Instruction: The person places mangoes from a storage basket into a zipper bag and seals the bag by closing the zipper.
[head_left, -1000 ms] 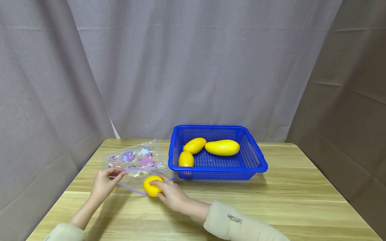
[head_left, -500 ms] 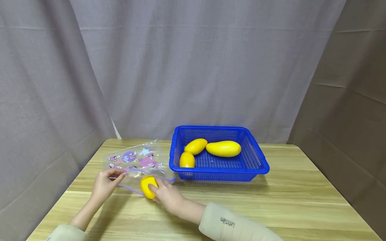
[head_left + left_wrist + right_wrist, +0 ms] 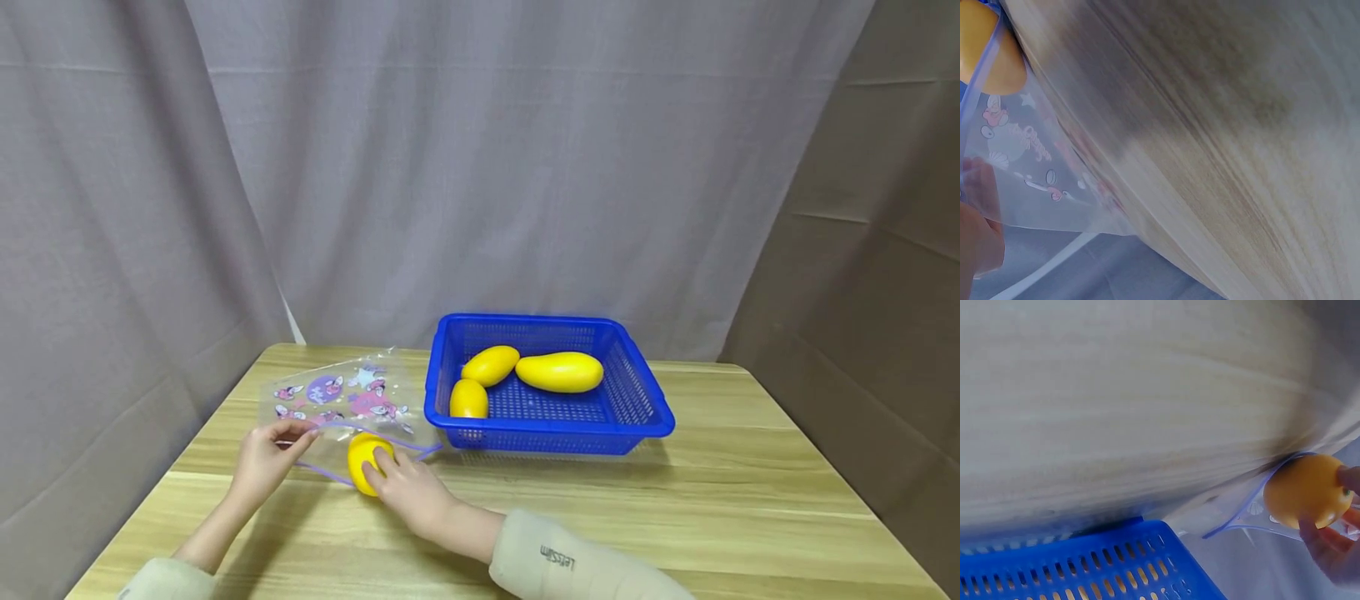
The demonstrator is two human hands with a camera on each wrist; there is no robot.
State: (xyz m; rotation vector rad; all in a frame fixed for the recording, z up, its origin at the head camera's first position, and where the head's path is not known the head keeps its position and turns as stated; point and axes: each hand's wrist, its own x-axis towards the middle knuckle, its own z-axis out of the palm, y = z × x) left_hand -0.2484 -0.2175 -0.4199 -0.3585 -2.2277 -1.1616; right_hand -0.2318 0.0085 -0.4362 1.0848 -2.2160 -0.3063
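Grey curtain (image 3: 487, 183) hangs behind our blue plastic basket (image 3: 547, 425). The wooden table (image 3: 712, 508) runs on from the basket rightward and nearward, its back edge just behind. Left of the basket, close enough to hem us in, lies the clear printed bag (image 3: 325, 390). Our left hand (image 3: 264, 457) pinches its purple rim (image 3: 324, 474); our right hand (image 3: 417, 495) grips a yellow mango (image 3: 361, 456) at its mouth. Three more mangoes (image 3: 559, 372) lie inside the basket.
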